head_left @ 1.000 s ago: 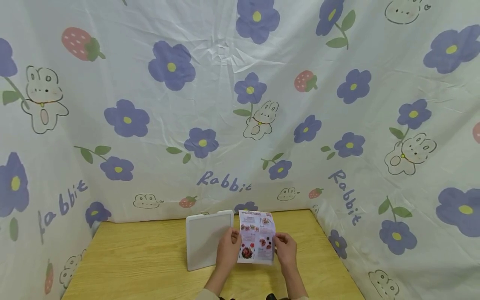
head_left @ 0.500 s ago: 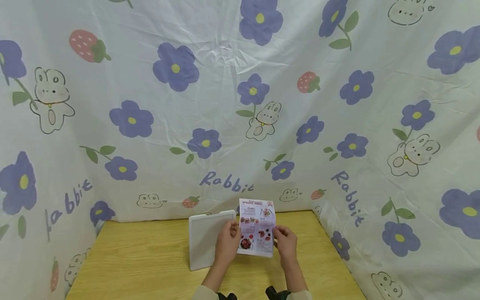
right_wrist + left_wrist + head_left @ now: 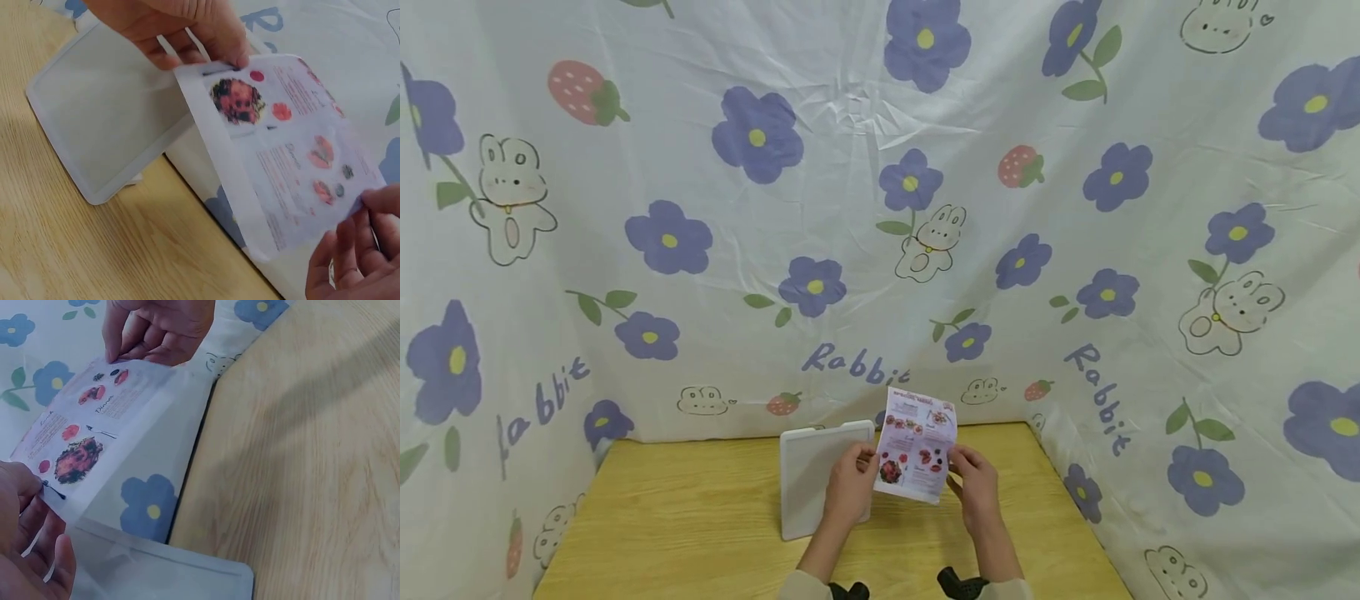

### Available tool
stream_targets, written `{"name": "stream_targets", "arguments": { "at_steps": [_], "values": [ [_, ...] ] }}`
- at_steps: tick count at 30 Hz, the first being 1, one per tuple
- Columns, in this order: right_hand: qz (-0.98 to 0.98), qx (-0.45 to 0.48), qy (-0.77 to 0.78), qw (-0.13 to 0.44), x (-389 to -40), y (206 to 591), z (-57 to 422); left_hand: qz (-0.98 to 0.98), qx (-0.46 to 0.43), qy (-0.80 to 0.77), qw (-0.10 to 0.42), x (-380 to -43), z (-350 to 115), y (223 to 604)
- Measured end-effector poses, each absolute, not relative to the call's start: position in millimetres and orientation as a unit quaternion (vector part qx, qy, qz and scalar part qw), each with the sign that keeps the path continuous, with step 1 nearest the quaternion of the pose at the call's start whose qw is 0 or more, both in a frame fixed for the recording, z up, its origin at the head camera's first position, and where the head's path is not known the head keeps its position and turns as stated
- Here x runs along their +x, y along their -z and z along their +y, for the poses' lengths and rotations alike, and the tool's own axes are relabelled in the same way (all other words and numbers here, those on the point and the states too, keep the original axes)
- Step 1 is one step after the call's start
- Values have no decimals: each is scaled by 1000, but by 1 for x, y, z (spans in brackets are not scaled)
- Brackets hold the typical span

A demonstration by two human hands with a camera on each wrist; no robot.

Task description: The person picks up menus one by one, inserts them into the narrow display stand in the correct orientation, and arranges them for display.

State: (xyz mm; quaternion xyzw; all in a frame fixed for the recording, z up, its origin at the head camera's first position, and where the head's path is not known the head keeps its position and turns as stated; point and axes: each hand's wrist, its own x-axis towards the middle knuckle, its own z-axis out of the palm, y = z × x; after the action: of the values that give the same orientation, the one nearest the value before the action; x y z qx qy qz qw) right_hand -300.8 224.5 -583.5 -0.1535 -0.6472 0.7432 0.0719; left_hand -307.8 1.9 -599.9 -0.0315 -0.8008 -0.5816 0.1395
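A printed menu sheet with food pictures is held up off the table, tilted a little clockwise. My left hand pinches its left edge between thumb and fingers, and my right hand pinches the right edge. In the left wrist view the menu sheet shows a blank white strip along its bottom. Just behind and left of my left hand stands a white-framed board, upright on the table, its right part covered by that hand. The right wrist view shows the board's pale panel beside the sheet.
The wood-grain table ends at a white curtain printed with purple flowers, rabbits and strawberries, which encloses the back and both sides. Black straps or mounts show at my wrists.
Both hands have raised the menu sheet, and it has tilted clockwise. My hands keep their pinch on its edges. The board stays standing; the whole view has shifted slightly.
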Motion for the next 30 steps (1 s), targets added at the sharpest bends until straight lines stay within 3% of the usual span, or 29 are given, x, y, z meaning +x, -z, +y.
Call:
{"name": "stream_targets", "arguments": {
  "at_steps": [5,17,24,30],
  "values": [
    [-665,-113,-736,50,-305,581,225,-814,-27,554,174,-311,-6,597],
    [-661,-96,-742,50,-323,560,223,-827,-29,541,151,-312,-24,584],
    [-660,-91,-743,61,-329,551,219,-813,-50,567,121,-315,-37,577],
    [-630,-78,-770,70,-331,550,219,-797,-97,592,65,-313,-46,569]
  ]
}}
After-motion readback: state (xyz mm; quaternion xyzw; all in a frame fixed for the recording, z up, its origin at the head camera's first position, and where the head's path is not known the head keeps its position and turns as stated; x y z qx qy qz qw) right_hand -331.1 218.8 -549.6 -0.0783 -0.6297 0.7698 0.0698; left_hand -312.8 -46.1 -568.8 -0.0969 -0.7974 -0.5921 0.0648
